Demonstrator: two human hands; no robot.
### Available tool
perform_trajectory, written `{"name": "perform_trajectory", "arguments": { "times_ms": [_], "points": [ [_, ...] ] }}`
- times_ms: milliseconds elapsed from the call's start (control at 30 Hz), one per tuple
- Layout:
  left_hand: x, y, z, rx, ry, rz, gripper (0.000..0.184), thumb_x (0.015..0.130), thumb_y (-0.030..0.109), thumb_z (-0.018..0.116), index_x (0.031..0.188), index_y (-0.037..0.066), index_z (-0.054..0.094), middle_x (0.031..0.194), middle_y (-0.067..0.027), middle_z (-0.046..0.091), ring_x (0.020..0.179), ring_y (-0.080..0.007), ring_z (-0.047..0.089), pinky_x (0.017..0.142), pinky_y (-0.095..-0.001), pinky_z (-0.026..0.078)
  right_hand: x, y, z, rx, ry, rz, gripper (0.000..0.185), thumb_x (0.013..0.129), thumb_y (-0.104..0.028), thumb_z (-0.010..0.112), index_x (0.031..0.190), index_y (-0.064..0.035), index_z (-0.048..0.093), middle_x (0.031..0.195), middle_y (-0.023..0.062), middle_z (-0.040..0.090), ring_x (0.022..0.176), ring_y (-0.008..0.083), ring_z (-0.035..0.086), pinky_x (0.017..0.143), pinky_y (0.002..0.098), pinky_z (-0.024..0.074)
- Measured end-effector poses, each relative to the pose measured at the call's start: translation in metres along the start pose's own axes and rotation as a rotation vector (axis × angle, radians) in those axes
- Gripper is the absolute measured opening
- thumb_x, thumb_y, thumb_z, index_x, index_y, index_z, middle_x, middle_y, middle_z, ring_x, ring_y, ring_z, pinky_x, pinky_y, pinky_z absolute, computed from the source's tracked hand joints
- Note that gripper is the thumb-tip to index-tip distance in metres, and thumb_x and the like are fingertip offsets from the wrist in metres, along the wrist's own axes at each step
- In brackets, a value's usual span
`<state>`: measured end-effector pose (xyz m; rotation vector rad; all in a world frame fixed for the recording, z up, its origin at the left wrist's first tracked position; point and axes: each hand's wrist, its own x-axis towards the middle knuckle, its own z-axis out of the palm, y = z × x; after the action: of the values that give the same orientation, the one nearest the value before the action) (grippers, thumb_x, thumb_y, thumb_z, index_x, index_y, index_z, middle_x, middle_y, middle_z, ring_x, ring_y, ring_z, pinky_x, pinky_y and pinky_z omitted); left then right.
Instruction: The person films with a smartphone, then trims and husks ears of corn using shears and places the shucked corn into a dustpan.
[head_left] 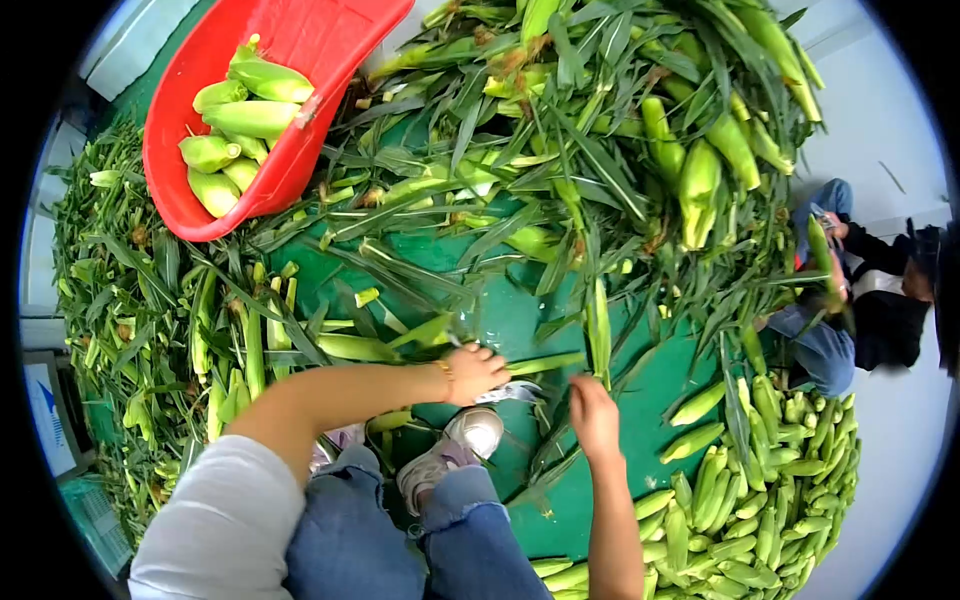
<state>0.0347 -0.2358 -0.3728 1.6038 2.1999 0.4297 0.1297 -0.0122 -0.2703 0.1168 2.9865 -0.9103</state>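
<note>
**Bright, even light in a rounded frame**

The scene is lit brightly and evenly, with shadows kept soft. Glints are thrown back by the green floor (645,405) and a silvery shoe (476,431). The right hand (596,412) is slightly blurred. Outer edges are bowed by wide-angle distortion, and the circular view is fringed with blue and bounded by black.

One tub (310,40), solid red, its corn ears (255,118) pale lime; floor (650,425) before me, plain emerald green; long leaves (600,170), deep green, with brown tufts (535,47) among them; heaped ears (750,530), bright yellow-green. On the person nearest me: sleeve (220,520), pale grey; jeans (350,530), mid blue, cuff (470,490) lighter; shoe (473,430), silvery white. On another person across from me: top (890,335), black; trousers (825,355), faded blue; crate (97,520) opposite, teal.
</note>
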Motion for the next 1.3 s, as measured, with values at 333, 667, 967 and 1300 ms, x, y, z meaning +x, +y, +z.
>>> {"name": "perform_trajectory", "arguments": {
  "times_ms": [333,667,967,1300],
  "points": [
    [-0.359,-0.115,-0.055,0.028,-0.327,-1.168,0.057,0.072,0.015,0.065,0.121,0.01,0.037,0.096,-0.0208,0.06,0.082,-0.0397,0.06,0.068,-0.048,0.048,0.225,0.009,0.097,-0.194,-0.084,0.258,0.063,0.076,-0.007,0.055,0.134,-0.0062,0.031,0.14,0.0214,0.032,0.127,0.0389,0.033,0.105,0.0445,0.032],
    [-0.458,-0.02,-0.064,0.142,-0.491,-1.011,0.052,0.062,0.022,0.069,0.107,0.008,0.048,0.109,-0.0177,0.054,0.103,-0.0344,0.052,0.087,-0.0419,0.04,0.191,-0.022,0.082,-0.517,-0.446,0.108,0.05,0.071,-0.011,0.068,0.113,-0.0139,0.041,0.119,0.0121,0.049,0.117,0.0311,0.045,0.095,0.0428,0.0412],
    [-0.338,0.032,-0.174,-0.464,0.251,-0.907,0.047,0.068,0.008,0.063,0.111,0.007,0.044,0.083,-0.0148,0.063,0.078,-0.0339,0.064,0.069,-0.0379,0.051,0.098,-0.072,0.095,0.83,0.141,0.216,0.06,0.073,-0.032,0.075,0.117,-0.0029,0.047,0.105,0.0123,0.06,0.094,0.0268,0.058,0.085,0.0383,0.0468],
    [-0.086,0.024,-0.179,-0.799,0.202,-0.294,0.056,0.07,0.025,0.075,0.111,0.003,0.043,0.092,-0.0162,0.059,0.082,-0.0258,0.061,0.07,-0.0342,0.047,0.06,-0.157,0.011,1.647,0.554,0.572,0.054,0.09,-0.031,0.06,0.132,-0.0094,0.035,0.119,0.0049,0.049,0.106,0.0186,0.05,0.093,0.0359,0.0422]
  ]
}}
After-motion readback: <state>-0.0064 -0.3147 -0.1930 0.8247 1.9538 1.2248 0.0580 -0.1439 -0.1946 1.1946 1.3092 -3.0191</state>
